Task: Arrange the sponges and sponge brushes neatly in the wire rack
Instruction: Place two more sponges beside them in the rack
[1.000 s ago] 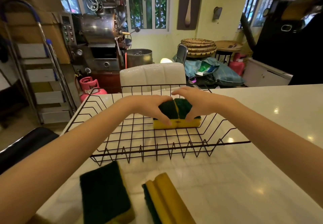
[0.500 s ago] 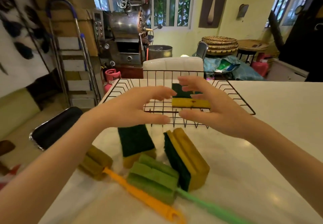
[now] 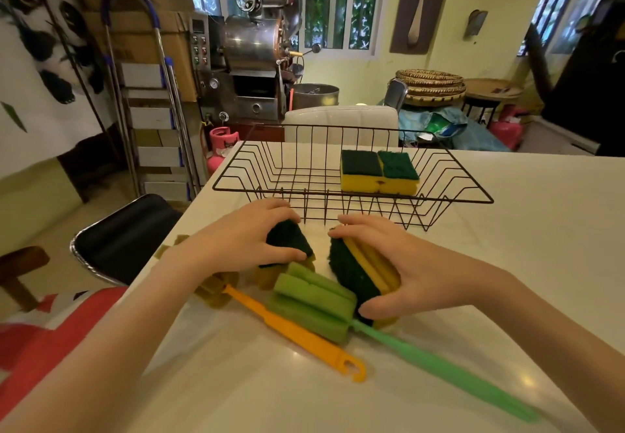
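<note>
Near the middle of the frame a black wire rack [image 3: 351, 175] sits on a pale, glossy tabletop [image 3: 527, 263], its long side running left to right. Inside it, toward the right half, two sponges [image 3: 379, 171] lie flat and side by side, touching each other, dark green scouring faces up and yellow foam showing along the near edge; the left half of the rack holds nothing. Just below the rack's near rim, the person's left hand [image 3: 250, 239] is closed over a sponge on the table [image 3: 289, 239], fingers on its far end and thumb at its near right corner, the green face tilted up toward the camera. To its right, apart from it, the right hand [image 3: 399, 270] is clamped on a stack of sponges standing on edge [image 3: 358, 270], fingertips over the far end and thumb under the near end; a dark green face turns left and yellow layers show on top, though how many pieces make up the stack cannot be told. Between and below the hands lies a green sponge brush [image 3: 314, 300], its foam head touching the stack and its green handle running to the lower right of the frame. An orange-handled sponge brush [image 3: 294, 327] lies beside it, its olive-brown head partly hidden under the left wrist, its hooked end pointing toward lower centre. Behind the rack stands a white chair back [image 3: 341, 121].
</note>
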{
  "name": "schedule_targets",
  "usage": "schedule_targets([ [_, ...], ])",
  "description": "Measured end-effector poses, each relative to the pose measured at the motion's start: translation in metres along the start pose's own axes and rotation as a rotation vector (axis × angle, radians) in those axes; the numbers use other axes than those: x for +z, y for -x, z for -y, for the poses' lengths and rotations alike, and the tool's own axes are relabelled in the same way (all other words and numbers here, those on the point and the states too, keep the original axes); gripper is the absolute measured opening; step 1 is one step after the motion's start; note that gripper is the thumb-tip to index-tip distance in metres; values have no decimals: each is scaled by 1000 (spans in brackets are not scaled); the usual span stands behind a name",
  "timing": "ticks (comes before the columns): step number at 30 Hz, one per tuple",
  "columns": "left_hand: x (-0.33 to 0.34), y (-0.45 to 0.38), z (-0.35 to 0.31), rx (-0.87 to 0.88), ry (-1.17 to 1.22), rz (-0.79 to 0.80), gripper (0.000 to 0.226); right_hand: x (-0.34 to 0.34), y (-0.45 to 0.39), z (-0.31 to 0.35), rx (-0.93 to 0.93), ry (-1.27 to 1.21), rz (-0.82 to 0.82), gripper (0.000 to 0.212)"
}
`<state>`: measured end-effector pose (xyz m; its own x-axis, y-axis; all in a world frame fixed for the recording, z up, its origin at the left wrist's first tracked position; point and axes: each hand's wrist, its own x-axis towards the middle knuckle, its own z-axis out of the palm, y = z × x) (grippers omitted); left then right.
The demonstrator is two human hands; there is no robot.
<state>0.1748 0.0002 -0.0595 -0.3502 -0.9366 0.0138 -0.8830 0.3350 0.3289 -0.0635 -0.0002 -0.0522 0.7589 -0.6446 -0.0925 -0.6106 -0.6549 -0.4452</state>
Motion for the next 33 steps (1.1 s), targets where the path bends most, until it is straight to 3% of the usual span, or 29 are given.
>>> schedule_targets([
  [7, 6, 0, 7, -8, 56, 24, 58, -23, -6, 7, 28, 105, 93, 100],
  [12, 7, 2, 9, 21, 70, 24, 58, -25, -9, 3, 47, 64, -97, 109],
  [16, 8, 1, 11, 26, 48, 13, 59, -12, -1, -18, 65, -32, -123, 95],
  [23, 10, 1, 16, 51, 31, 17, 62, 13, 9, -50, 47, -355, -465, 82],
  [31, 9, 1, 11, 105, 106, 18, 79, 28, 4, -65, 141, -357, -321, 75],
  [33, 9, 1, 9, 98, 139, 3, 70, 26, 4, -64, 146, -299, -331, 73],
])
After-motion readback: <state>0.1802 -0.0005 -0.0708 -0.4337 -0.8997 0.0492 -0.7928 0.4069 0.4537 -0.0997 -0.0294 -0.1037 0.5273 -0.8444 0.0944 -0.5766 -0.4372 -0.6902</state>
